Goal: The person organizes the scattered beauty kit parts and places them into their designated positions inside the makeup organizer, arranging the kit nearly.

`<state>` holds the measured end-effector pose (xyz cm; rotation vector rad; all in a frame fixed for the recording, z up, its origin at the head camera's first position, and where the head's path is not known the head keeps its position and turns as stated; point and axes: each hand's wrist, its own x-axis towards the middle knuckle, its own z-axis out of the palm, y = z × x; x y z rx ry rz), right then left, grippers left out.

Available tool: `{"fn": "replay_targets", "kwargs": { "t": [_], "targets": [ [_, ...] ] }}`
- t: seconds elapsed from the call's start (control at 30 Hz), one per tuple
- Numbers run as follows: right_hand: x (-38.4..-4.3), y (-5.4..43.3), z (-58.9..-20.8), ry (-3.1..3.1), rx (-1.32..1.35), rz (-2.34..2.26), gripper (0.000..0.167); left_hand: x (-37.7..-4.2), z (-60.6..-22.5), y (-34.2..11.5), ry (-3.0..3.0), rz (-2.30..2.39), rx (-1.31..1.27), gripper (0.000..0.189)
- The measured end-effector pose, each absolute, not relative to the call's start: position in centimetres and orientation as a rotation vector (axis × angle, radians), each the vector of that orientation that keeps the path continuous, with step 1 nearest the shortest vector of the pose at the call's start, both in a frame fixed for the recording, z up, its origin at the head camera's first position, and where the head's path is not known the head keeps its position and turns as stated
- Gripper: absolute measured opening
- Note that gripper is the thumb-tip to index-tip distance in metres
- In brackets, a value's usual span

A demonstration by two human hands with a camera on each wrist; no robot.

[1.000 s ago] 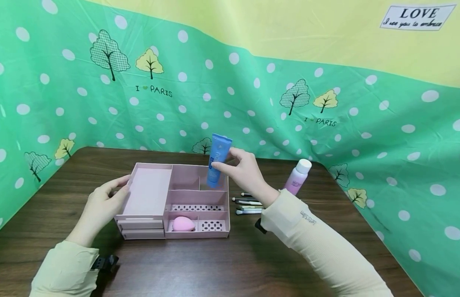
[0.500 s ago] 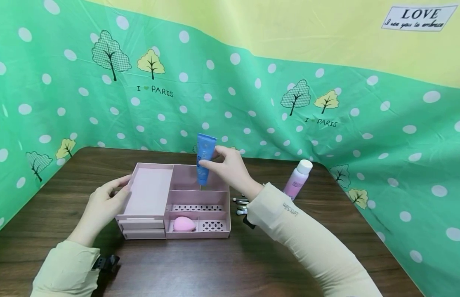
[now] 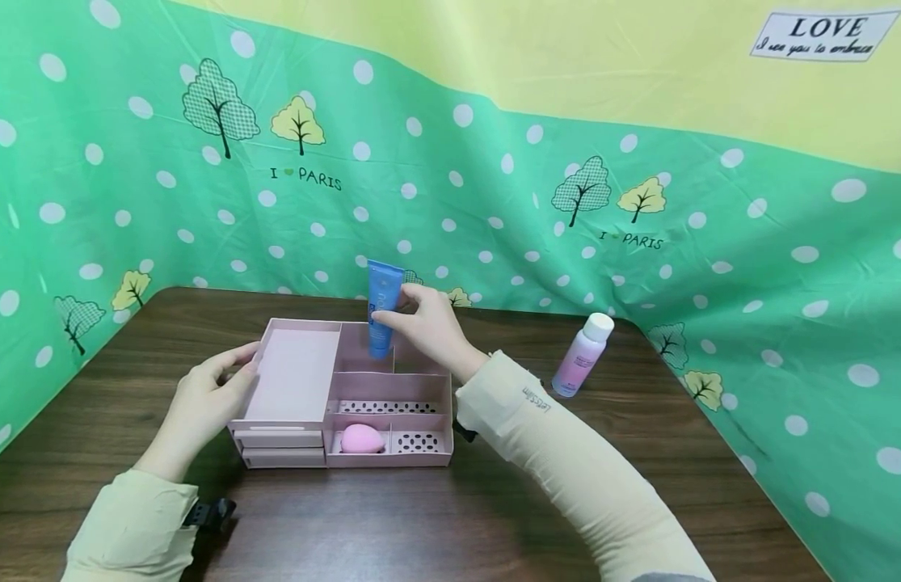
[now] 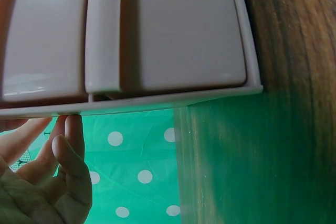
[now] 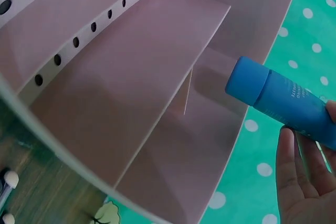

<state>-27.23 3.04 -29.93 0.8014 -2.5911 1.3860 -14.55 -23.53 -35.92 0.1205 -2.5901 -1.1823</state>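
Observation:
My right hand (image 3: 431, 323) pinches a blue squeeze tube (image 3: 385, 303) between thumb and fingers. The tube stands nearly upright, cap down, over the back compartments of a pink desk organizer (image 3: 293, 372). In the right wrist view its blue cap (image 5: 247, 80) is near the back wall, above the compartment floor. My left hand (image 3: 206, 396) touches the organizer's left side. In the left wrist view, the fingertips (image 4: 74, 121) rest against that outer wall, beside the drawer fronts (image 4: 184, 30). A pink makeup sponge (image 3: 362, 439) lies in the front compartment.
A pink bottle with a white cap (image 3: 583, 356) stands on the dark wooden table (image 3: 334, 525), right of the organizer. Applicators with pale tips (image 5: 10, 178) lie beside the organizer, mostly behind my right sleeve in the head view. A green dotted cloth (image 3: 450, 202) hangs behind the table.
My right hand has carried the blue tube leftward, from above the back right compartment to above the back left one. The left hand stays against the organizer.

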Motion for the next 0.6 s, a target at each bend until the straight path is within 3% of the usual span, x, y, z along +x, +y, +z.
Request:
{"fn": "replay_targets", "kwargs": {
  "t": [0.6],
  "targets": [
    [-27.9, 0.9, -31.8, -2.705, 0.715, 1.43, 0.023, -14.7, -36.0, -23.6, -2.58, -1.182, 0.122, 0.044]
  ]
}}
